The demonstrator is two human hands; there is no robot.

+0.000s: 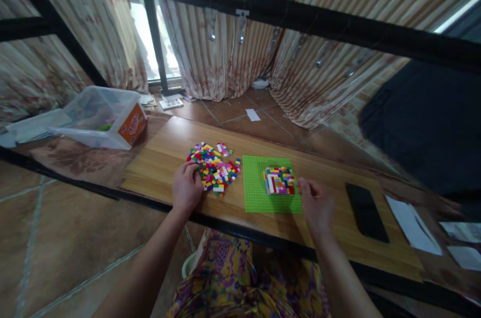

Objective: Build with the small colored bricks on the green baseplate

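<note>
A loose pile of small multicoloured toy bricks (216, 165) lies on the wooden board. At the pile's left edge is my left hand (187, 187), its fingers curled down among the bricks; whatever they pinch is hidden. To the right of the pile lies a flat green studded baseplate (253, 198). On it stands a compact block built from coloured bricks (280, 181), with a white and red section at its front left. My right hand (316, 204) is closed in a pinch at the block's right side. Its fingertips are too small to show what they hold.
A black phone (367, 212) lies on the board at right, with white paper (413, 225) beyond it. A clear plastic bin (93, 117) with an orange label stands at the far left. A dark metal bar (240, 230) runs along the board's near edge.
</note>
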